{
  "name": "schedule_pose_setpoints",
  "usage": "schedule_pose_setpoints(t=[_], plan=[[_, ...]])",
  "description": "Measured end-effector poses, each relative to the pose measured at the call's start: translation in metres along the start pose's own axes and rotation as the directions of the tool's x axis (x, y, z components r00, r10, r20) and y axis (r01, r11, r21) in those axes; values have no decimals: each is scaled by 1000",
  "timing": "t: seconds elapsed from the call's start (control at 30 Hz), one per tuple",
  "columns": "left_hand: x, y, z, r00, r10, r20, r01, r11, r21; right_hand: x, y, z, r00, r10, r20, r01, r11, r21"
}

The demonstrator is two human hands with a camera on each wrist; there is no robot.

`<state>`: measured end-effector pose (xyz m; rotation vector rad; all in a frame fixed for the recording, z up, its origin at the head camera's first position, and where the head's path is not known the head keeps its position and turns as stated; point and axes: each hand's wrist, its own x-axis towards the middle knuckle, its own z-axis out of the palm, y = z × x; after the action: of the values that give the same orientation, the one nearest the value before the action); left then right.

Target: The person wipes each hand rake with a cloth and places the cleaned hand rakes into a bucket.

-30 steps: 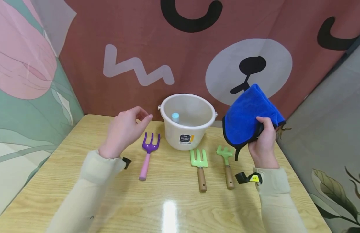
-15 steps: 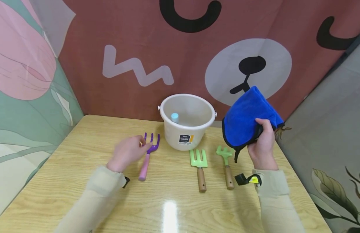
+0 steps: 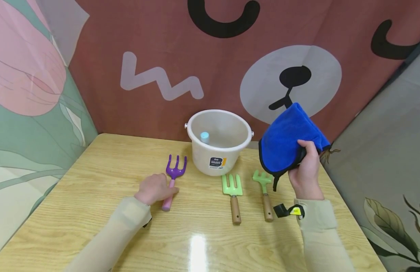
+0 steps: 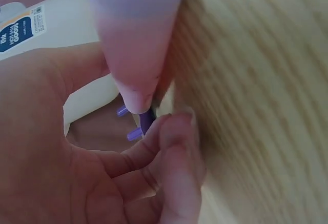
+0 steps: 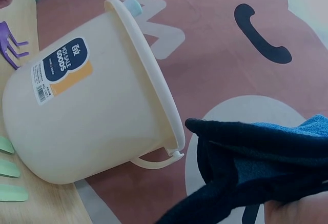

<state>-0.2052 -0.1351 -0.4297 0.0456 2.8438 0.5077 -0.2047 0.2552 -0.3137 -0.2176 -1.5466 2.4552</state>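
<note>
My left hand (image 3: pixel 156 189) is low over the table with its fingers curled about the pink handle of a purple garden hand fork (image 3: pixel 176 172). The fork lies on the tabletop, tines pointing away. In the left wrist view the handle (image 4: pixel 134 49) passes between thumb and fingers, and the purple neck shows beyond it. Over at the right, my right hand (image 3: pixel 306 170) grips a folded blue cloth (image 3: pixel 286 139) with black edging and a dangling loop, raised above the table. From the right wrist, the dark edge of the cloth (image 5: pixel 246 137) is nearest.
A white bucket (image 3: pixel 213 156) stands at the back centre, with a light blue capped item (image 3: pixel 204 137) inside. In front of it lie a green hand fork (image 3: pixel 232 185) and a small green rake (image 3: pixel 264 185), both wooden-handled. A printed curtain (image 3: pixel 155 34) hangs behind the wooden table (image 3: pixel 155 241).
My left hand has come down from beside the bucket, past the fork's tines, to its pink handle. The right hand with the cloth has lowered slightly.
</note>
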Motion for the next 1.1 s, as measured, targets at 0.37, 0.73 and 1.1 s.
schedule_pose_setpoints(t=[0.37,0.73,1.1], plan=[[-1,-2,-4,999,9,32,-8,999,-34,0,1,-1,1000,-3,9,3,1000,9],[-1,-7,-18,1000,-24,-17,24,999,-34,1,2,-3,1000,-1,-6,1,1000,-6],[2,-11,-32,994,9,-112,-15,999,-51,2,2,-3,1000,2,2,-2,1000,6]])
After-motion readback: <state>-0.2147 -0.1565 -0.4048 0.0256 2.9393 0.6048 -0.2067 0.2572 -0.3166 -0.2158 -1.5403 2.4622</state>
